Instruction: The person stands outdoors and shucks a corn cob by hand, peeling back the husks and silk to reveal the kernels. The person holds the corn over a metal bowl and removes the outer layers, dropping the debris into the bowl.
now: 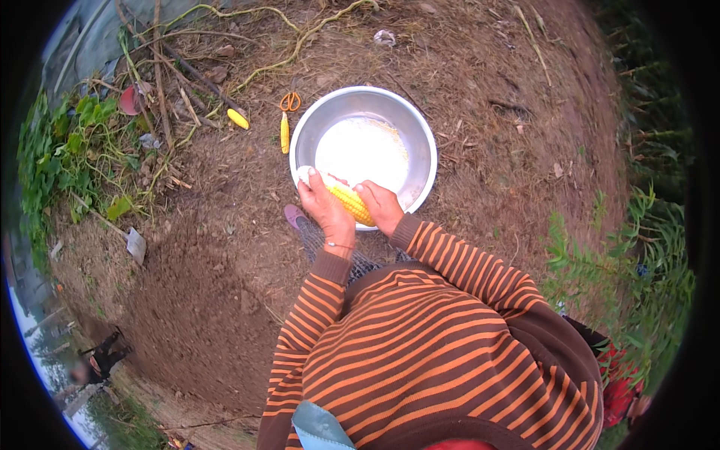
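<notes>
An ear of corn with yellow kernels lies slantwise over the near rim of a round metal basin. Its upper left end is bare and pale. My left hand is closed around that end, thumb on top. My right hand grips the kernel-covered lower end, its thumb on the kernels. Loose kernels show on the basin's bottom, where glare hides much of the surface. Left of the basin, on the soil, lie orange-handled scissors, a yellow corn cob and another corn piece.
Dry sticks and green vines lie at the upper left. A shovel rests on the soil at the left. Another person is at the far lower left. Leafy plants stand at the right.
</notes>
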The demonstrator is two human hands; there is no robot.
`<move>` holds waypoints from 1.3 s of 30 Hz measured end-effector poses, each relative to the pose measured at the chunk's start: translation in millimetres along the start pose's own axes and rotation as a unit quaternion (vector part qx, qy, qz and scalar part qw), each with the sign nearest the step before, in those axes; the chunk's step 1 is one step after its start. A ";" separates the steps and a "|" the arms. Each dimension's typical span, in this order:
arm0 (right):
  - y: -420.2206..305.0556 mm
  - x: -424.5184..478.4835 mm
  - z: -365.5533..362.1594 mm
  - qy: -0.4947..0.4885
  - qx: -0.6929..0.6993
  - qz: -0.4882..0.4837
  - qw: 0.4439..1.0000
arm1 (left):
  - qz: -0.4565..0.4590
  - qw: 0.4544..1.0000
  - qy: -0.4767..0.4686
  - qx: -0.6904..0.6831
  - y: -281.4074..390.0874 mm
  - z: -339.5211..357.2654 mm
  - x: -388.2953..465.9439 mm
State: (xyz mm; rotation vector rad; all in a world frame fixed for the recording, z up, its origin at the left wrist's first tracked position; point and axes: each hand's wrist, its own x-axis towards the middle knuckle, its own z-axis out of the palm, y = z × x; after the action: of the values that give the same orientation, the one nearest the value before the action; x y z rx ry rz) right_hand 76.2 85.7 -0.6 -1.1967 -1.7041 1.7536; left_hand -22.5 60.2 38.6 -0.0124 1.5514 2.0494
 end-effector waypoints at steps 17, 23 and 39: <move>1.7 0.3 -12.3 -0.043 0.028 -0.028 0.998 | 0.003 0.998 0.057 -0.027 3.6 6.1 1.5; -9.3 2.0 -17.0 -0.105 0.186 0.044 0.976 | 0.001 0.998 0.042 -0.056 4.4 0.2 5.3; 6.7 9.6 -2.8 -0.037 0.140 0.117 0.982 | 0.001 1.000 0.028 0.010 3.5 5.7 0.2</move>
State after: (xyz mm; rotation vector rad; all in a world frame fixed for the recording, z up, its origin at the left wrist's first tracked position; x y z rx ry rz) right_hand 75.0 93.8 -9.4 -1.2563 -1.3383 2.1199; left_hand -22.4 64.7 43.5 -0.0609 1.6068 2.0504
